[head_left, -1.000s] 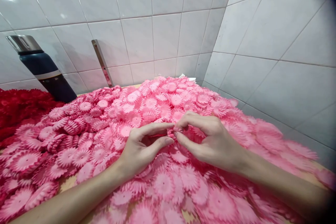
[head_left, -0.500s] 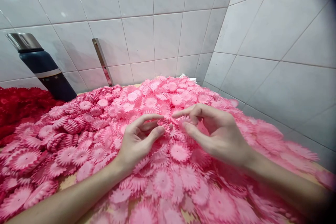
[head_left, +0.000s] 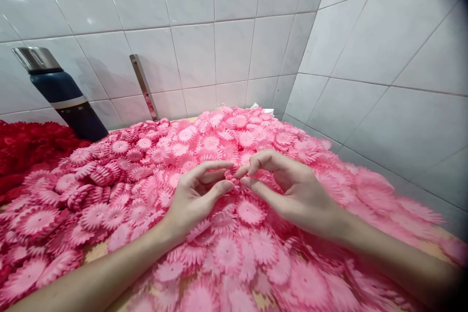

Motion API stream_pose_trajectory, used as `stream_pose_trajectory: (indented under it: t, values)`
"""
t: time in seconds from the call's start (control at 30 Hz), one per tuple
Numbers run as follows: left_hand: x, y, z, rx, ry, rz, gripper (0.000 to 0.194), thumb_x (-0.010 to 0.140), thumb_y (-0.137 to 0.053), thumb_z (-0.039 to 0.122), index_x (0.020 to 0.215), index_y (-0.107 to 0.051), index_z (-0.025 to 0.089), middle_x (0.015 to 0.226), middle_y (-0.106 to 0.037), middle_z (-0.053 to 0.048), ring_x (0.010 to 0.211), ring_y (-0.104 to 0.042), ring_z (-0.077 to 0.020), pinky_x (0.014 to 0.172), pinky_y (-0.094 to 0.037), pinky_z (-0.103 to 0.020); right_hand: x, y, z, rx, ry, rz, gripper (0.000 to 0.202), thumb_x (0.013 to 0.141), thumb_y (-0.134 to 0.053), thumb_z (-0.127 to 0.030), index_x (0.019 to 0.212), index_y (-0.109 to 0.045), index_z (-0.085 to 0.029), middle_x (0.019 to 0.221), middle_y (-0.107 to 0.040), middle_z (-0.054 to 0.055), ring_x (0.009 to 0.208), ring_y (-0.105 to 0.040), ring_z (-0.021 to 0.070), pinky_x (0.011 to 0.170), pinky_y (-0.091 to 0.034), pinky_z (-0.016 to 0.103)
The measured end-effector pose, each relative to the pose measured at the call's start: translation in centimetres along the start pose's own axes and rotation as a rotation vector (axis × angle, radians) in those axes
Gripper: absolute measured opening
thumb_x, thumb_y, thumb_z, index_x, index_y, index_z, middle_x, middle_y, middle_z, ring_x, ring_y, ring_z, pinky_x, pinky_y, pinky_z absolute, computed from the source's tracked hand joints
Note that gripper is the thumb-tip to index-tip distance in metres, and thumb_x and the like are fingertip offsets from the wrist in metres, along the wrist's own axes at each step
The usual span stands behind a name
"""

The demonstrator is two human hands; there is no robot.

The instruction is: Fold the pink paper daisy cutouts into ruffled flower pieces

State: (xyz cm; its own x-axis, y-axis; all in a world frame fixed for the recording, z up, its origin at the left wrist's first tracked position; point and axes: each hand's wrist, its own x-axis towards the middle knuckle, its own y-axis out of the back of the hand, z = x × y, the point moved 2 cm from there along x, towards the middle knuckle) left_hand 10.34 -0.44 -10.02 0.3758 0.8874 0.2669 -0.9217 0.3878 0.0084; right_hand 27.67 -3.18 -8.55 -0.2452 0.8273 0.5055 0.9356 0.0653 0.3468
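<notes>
A small crumpled pink flower petal disc (head_left: pixel 229 175) sits between the thumb and fingertips of my left hand (head_left: pixel 197 197), which is closed on it. From the other side my right hand (head_left: pixel 292 190) reaches in, its thumb and a fingertip pinching at the disc's right edge; the exact grip is partly hidden. Under and around both hands spreads a thick heap of pink petal discs (head_left: pixel 251 210) with notched edges and small centre holes.
A dark blue bottle (head_left: pixel 71 95) with a metal cap stands at the left. Beside it lies a red petal pile (head_left: pixel 32 148). A metal strip (head_left: pixel 143 85) leans on the tiled wall (head_left: pixel 193 53). Bits of the tabletop (head_left: pixel 95 252) show between discs.
My right hand has moved left and its fingertips have closed in at the disc. A loose pink piece by its thumb is no longer visible. My left hand has hardly shifted.
</notes>
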Motion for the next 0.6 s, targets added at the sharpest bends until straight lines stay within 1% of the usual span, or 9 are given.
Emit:
stream_pose_trajectory:
  t: [0.13,0.3,0.43,0.6]
  values:
    - [-0.05,0.03,-0.01,0.015,0.001,-0.01,0.023,0.081,-0.071,0.022,0.103,-0.067,0.017,0.095,-0.078,-0.007,0.087,-0.075,-0.0208,0.077,-0.062,-0.03,0.0,-0.04,0.07,0.014,-0.001,0.004,0.006,0.089,-0.058,-0.018,0.091,-0.056,-0.023,0.09,-0.062,0.003,0.09,-0.063,0.0194,0.084,-0.055,0.041]
    - [-0.13,-0.01,0.01,0.0,0.003,-0.02,0.023,0.081,-0.071,0.02,0.103,-0.068,0.017,0.097,-0.078,-0.006,0.091,-0.074,-0.0202,0.079,-0.061,-0.028,-0.01,-0.03,0.09,0.014,0.006,0.007,0.006,0.089,-0.057,-0.018,0.09,-0.056,-0.023,0.089,-0.062,0.003,0.088,-0.063,0.0189,0.083,-0.056,0.04]
    - [-0.16,0.0,0.02,-0.004,0.002,-0.021,0.022,0.081,-0.071,0.019,0.103,-0.068,0.016,0.096,-0.078,-0.006,0.089,-0.074,-0.0194,0.078,-0.061,-0.027,-0.01,0.03,0.04,0.019,0.023,-0.008,0.006,0.09,-0.055,-0.017,0.09,-0.056,-0.023,0.088,-0.062,0.002,0.087,-0.064,0.0184,0.081,-0.056,0.039]
    - [-0.16,0.02,-0.17,-0.016,-0.002,-0.026,0.023,0.081,-0.071,0.017,0.103,-0.069,0.018,0.095,-0.078,-0.005,0.089,-0.074,-0.0188,0.078,-0.061,-0.026,-0.14,0.19,-0.06,-0.012,0.031,0.001,0.006,0.09,-0.055,-0.017,0.09,-0.057,-0.023,0.086,-0.061,0.002,0.084,-0.063,0.0175,0.079,-0.056,0.037]
